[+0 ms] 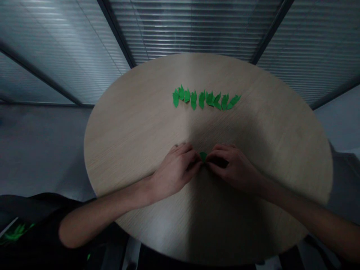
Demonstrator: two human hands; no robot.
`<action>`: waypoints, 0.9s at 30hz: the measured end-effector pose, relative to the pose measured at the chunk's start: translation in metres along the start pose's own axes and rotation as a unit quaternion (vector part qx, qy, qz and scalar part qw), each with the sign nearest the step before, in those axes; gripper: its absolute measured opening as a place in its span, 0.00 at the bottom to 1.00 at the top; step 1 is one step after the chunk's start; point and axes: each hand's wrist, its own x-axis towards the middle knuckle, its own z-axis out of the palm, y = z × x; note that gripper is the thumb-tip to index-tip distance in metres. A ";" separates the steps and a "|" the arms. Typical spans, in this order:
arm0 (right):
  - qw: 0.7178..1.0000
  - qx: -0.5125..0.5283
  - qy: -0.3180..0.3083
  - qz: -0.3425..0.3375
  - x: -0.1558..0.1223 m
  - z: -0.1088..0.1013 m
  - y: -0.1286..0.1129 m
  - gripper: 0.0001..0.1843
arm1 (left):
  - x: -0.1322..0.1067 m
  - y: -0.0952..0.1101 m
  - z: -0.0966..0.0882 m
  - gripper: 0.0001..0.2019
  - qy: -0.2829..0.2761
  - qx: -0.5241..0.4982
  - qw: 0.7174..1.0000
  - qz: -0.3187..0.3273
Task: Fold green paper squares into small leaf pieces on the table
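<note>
My left hand [176, 170] and my right hand [234, 167] meet at the middle of a round wooden table [135, 123]. Between their fingertips is a small green folded paper piece [203, 156], pinched from both sides and mostly hidden by the fingers. Both hands rest low on the tabletop with fingers curled. Farther back on the table lies a row of several green folded paper pieces [204, 99], running left to right, apart from my hands.
Glass walls with horizontal blinds [194, 26] and dark frames stand behind the table. A grey floor [39, 146] lies to the left. A dark object with green marks [17, 232] sits at the lower left, beside my left forearm.
</note>
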 end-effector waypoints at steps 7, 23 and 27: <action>1.000 -0.009 -0.004 0.001 -0.001 -0.001 -0.003 0.04 | 0.000 0.002 -0.002 0.05 0.003 0.007 1.000 0.003; 0.999 -0.038 -0.001 0.029 0.000 -0.001 -0.005 0.05 | 0.001 0.001 -0.001 0.09 -0.008 0.022 1.000 0.000; 0.998 -0.047 -0.005 0.036 0.001 -0.002 -0.007 0.05 | 0.002 0.002 -0.001 0.09 -0.011 0.029 1.000 -0.006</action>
